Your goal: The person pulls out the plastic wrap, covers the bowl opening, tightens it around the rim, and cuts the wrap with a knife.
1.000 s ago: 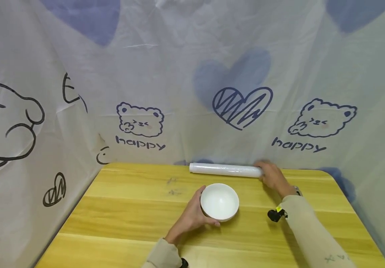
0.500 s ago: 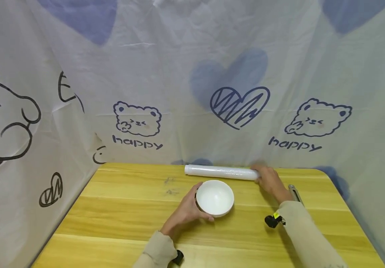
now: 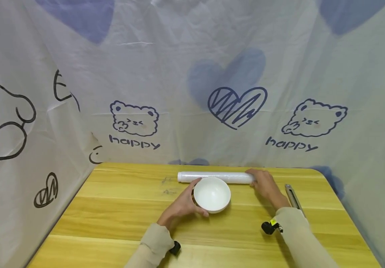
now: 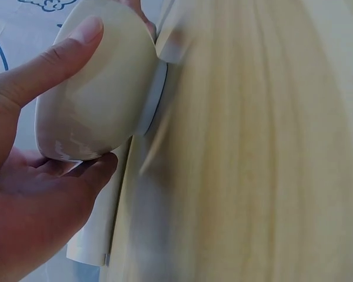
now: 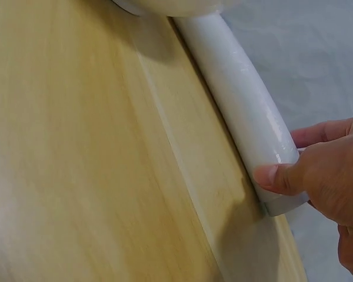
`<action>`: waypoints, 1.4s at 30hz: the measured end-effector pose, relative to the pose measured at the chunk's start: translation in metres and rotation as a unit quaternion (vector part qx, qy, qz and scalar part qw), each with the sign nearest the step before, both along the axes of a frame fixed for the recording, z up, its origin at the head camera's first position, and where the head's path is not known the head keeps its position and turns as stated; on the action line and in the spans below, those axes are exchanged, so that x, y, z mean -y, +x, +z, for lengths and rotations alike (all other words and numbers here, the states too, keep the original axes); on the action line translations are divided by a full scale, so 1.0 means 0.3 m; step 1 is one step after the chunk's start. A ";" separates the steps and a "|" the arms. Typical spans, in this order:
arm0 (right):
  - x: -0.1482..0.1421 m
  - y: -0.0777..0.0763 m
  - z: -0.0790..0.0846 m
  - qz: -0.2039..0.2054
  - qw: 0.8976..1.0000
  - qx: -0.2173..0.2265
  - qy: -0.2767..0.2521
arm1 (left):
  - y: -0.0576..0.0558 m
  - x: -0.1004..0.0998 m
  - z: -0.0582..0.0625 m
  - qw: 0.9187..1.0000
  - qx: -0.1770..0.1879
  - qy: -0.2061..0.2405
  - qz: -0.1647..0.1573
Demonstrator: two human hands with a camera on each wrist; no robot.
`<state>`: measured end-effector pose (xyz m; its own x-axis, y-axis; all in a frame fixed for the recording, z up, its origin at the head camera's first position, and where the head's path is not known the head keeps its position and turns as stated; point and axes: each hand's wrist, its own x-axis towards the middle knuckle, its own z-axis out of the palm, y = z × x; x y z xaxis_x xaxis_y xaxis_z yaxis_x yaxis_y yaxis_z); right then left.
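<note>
My left hand [image 3: 180,206] grips a white bowl [image 3: 212,195] by its left side, thumb in front and fingers behind. In the left wrist view the bowl [image 4: 106,82] shows its outer wall and foot ring, with the thumb lying along the wall. Just behind it, a roll of cling film [image 3: 219,177] lies lengthwise along the far side of the table; the bowl's rim overlaps it in the head view. At the roll's right end, my right hand [image 3: 265,188] pinches it, the thumb [image 5: 276,176] on the near side.
A grey utility knife [image 3: 292,195] lies on the wooden table [image 3: 111,223] beside my right wrist, partly behind the sleeve. A printed cloth [image 3: 172,93] hangs along the table's back edge and left side.
My right hand has drawn the roll of cling film nearer to me, and the bowl has moved slightly back toward it. More of the utility knife shows. The view has turned slightly right.
</note>
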<state>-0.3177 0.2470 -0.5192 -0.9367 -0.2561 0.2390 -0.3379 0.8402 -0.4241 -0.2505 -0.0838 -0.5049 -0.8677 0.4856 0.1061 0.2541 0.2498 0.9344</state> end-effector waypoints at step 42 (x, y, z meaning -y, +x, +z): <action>0.022 0.017 0.019 0.007 0.999 0.012 0.038 | -0.298 0.121 -0.011 0.934 -0.197 -0.264 0.137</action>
<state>-0.3127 0.2405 -0.5133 -0.9380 -0.2865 0.1950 -0.3407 0.8653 -0.3677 -0.3400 -0.1201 -0.5081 -0.9112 0.3265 0.2512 0.4114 0.7547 0.5110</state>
